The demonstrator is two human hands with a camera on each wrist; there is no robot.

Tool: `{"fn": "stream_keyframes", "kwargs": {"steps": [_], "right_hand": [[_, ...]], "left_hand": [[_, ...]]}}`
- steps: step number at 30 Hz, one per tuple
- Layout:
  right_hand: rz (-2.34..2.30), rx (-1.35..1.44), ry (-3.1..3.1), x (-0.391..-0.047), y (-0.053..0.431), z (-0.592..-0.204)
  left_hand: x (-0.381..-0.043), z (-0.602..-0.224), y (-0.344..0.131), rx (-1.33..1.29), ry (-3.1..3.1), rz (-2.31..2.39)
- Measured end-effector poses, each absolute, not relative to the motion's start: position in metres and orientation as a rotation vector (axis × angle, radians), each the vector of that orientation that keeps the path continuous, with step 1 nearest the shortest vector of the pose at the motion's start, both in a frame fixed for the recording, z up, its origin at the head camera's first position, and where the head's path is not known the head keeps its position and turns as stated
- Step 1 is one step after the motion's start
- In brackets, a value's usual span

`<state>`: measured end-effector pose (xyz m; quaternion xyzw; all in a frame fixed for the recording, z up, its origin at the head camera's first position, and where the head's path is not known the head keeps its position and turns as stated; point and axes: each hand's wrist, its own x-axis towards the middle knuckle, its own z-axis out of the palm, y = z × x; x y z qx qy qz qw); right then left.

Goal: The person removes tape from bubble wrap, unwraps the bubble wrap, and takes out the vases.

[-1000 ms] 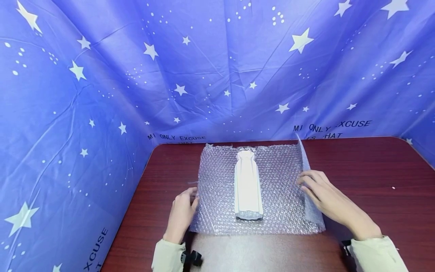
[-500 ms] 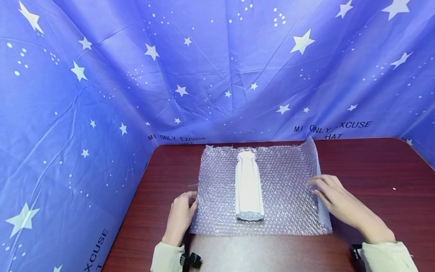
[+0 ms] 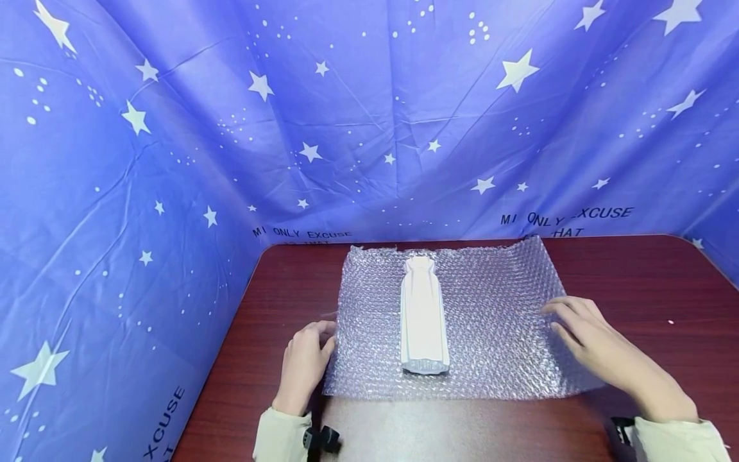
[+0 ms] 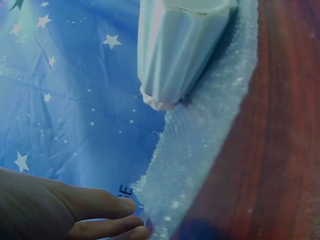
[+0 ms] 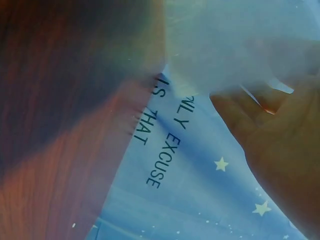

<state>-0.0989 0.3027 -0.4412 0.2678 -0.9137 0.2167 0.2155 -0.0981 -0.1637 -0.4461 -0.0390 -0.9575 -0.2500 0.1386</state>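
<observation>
A white fluted vase (image 3: 423,314) lies on its side on a sheet of bubble wrap (image 3: 491,346), neck away from me. In the left wrist view the vase (image 4: 175,55) shows above the wrap's edge. My left hand (image 3: 305,366) is at the left edge of the sheet, with loosely extended fingers right at the plastic. On the opposite side, my right hand (image 3: 600,346) reaches over the sheet's right edge, fingertips touching the inner face. Translucent wrap (image 5: 215,45) partly veils these fingers in the right wrist view. The far right corner of the sheet rises off the table.
The dark red wooden table (image 3: 646,276) extends around the sheet. A blue star-printed curtain (image 3: 358,128) stands along the back and sides. A small white speck (image 3: 671,322) lies on the table to the right.
My right hand has moved right, and the upturned right side of the bubble wrap has folded outward with it, widening the sheet. My left hand and the vase stay nearly still.
</observation>
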Motion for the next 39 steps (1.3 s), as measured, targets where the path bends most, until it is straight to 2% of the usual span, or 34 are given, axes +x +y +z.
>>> {"fn": "stream_keyframes", "kwargs": {"steps": [24,39], "right_hand": [[0.636,0.711,-2.671,-0.099,0.266,-0.418],[0.799,0.637,-2.889,-0.109,0.229,-0.417]], "left_hand": [[-0.105,-0.42,-0.139,-0.199,-2.694,-0.741],[-0.111,-0.427,-0.112,-0.231,-2.741,-0.841]]}}
